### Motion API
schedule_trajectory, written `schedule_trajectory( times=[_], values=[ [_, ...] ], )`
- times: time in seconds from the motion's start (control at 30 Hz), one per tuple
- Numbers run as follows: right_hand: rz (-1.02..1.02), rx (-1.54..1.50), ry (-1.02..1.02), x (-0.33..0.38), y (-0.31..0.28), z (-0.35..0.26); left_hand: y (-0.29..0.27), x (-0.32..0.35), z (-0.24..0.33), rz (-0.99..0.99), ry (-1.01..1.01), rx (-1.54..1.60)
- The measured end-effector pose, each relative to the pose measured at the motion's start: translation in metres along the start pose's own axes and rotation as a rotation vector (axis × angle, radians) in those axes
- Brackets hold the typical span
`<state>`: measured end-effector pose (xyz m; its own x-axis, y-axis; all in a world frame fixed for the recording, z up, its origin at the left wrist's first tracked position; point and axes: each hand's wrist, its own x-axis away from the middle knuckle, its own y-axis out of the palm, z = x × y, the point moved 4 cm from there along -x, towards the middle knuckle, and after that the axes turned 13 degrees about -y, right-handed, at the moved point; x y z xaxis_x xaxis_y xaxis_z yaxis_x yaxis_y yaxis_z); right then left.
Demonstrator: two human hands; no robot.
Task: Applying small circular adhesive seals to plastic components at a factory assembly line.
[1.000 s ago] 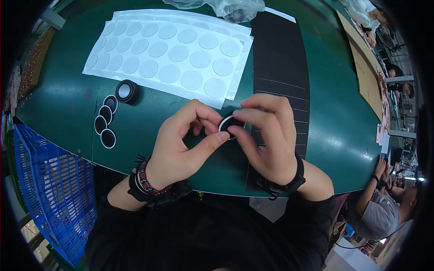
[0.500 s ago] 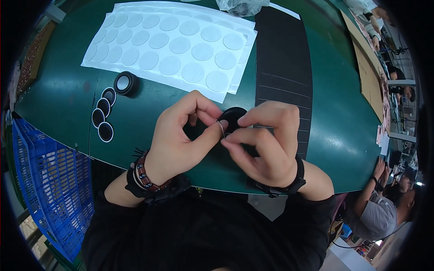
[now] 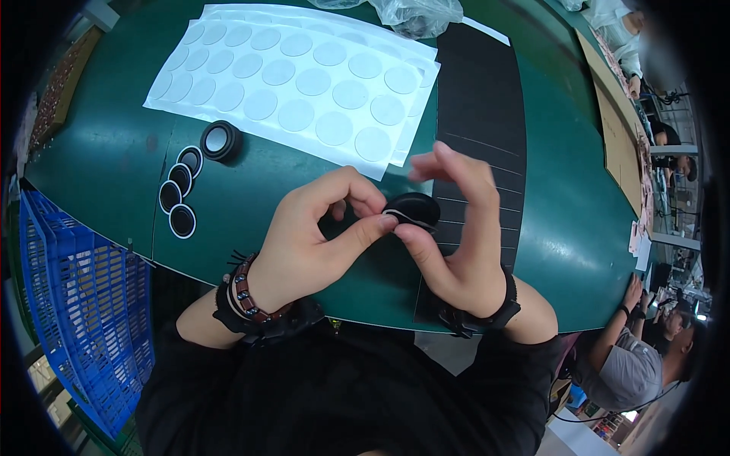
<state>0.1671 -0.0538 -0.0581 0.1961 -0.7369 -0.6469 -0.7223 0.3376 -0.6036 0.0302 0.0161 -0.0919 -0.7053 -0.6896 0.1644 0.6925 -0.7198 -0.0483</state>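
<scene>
A round black disc-shaped part [image 3: 414, 207] is held in front of me, tilted, with a thin pale line along its near edge. My left hand [image 3: 313, 237] pinches its left side between thumb and fingers. At the disc's near right edge rests the thumb of my right hand [image 3: 470, 242], whose fingers are raised apart from it and slightly blurred. To the left lie several flat black discs with white rims [image 3: 182, 221] in an overlapping row. Just beyond them stands a thicker black round part [image 3: 220, 141] with a pale, shiny centre.
White sheets of round stickers [image 3: 296, 80] spread across the far side of the green table [image 3: 574, 197]. A black strip sheet with slits [image 3: 479, 99] lies to their right, below a clear plastic bag [image 3: 418, 15]. A blue crate [image 3: 91, 304] stands at left; other people work at right.
My right hand's fingers have lifted off the black disc and spread, leaving the thumb at its edge. The disc shows more fully in my left hand's pinch.
</scene>
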Motion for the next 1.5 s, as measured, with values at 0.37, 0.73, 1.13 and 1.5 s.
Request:
schedule_trajectory(
  times=[0.37,0.73,1.13,1.5],
  values=[
    [-0.072,-0.557,0.414,0.001,0.001,0.004,-0.001,-0.001,0.007,0.011,0.058,0.06],
    [-0.12,-0.488,0.256,-0.002,-0.002,0.004,0.003,-0.006,0.009,-0.073,0.119,0.107],
    [-0.177,-0.512,0.288,-0.003,-0.006,0.004,0.005,-0.005,0.015,0.086,0.187,-0.079],
    [-0.129,-0.51,0.335,0.0,-0.008,0.01,0.007,-0.007,0.015,0.152,0.139,-0.025]
  ],
)
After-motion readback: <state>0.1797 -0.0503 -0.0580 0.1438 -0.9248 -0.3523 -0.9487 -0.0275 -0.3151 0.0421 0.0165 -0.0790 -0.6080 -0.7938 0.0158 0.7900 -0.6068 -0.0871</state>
